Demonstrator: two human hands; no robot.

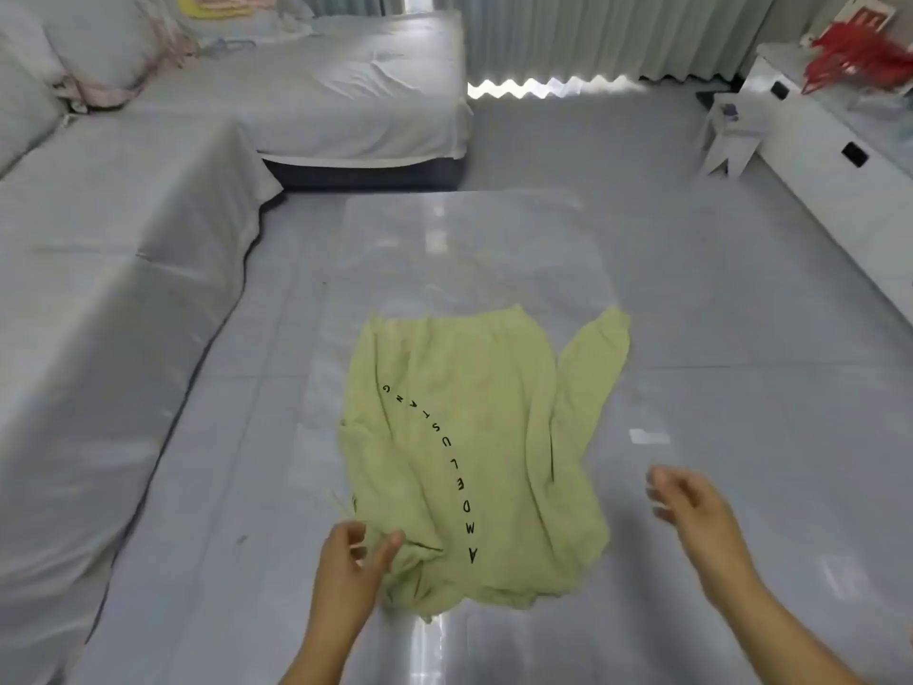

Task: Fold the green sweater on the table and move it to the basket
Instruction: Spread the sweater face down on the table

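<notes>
Two hands in view. Left hand (353, 561) at the near left corner of the sweater (459, 447), fingers loosely curled, thumb and fingertips touching the bunched fabric there; whether pinching it or only resting on it, cannot tell. Right hand (691, 506) open and empty, fingers slightly spread, held above the tabletop (691, 388) just to the right of the sweater, not touching it. One green sweater, lying spread and wrinkled on the glossy grey tabletop, unfolded, one sleeve (593, 368) angled out toward the far right. One curved line of black letters (447, 462) running diagonally across the front. One small pale patch (649, 436) on the tabletop beyond the right hand. To the left, one sofa (99, 289) under a grey cover, with a second covered section (336, 91) at the far end. Pleated curtain (593, 32) along the far wall. At the far right, one white cabinet (840, 165) with something red (859, 51) on top.
</notes>
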